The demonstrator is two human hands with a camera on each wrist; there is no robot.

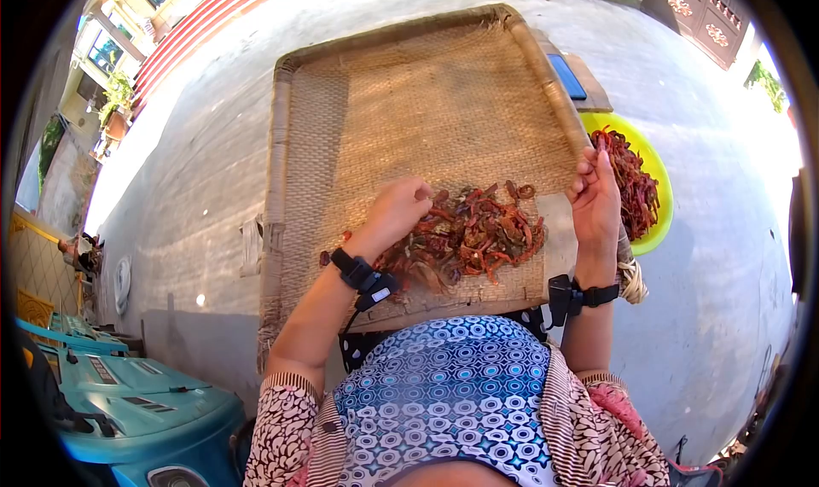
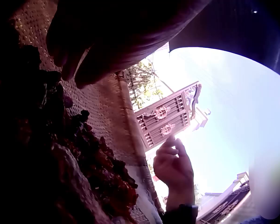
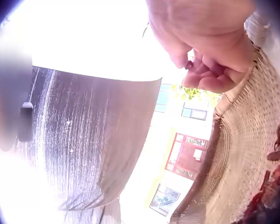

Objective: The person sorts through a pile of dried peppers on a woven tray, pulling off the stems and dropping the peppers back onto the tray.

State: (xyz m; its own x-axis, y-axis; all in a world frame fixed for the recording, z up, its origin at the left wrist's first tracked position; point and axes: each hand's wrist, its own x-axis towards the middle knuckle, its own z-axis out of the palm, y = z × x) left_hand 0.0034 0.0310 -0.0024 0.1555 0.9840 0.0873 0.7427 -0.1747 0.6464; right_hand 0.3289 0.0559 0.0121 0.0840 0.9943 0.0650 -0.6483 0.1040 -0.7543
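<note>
Yellow bowl (image 1: 666, 209) sat beside the right hand (image 1: 595, 198), whose near-closed fingertips pinched a small dark piece (image 3: 189, 65), best held lightly; the left hand (image 1: 397, 209) hid its grip.

Piece (image 3: 189, 65) in right fingers (image 3: 217, 83) too small to identify; yellow bowl (image 1: 666, 204) partly hidden by tray rim (image 1: 547, 70).

Outdoor paved yard beside a building, probably a home's courtyard. Diagnostic features: sunlit concrete ground (image 1: 192, 188); red-striped steps (image 1: 205, 26) near a pale facade (image 3: 165, 177) with windows (image 3: 164, 198) and a red-framed opening (image 3: 189, 154); a potted plant (image 1: 116, 103); an ornamented gate (image 1: 695, 13); and, in the left wrist view, foliage (image 2: 142, 84) and bright open sky (image 2: 233, 112).
</note>
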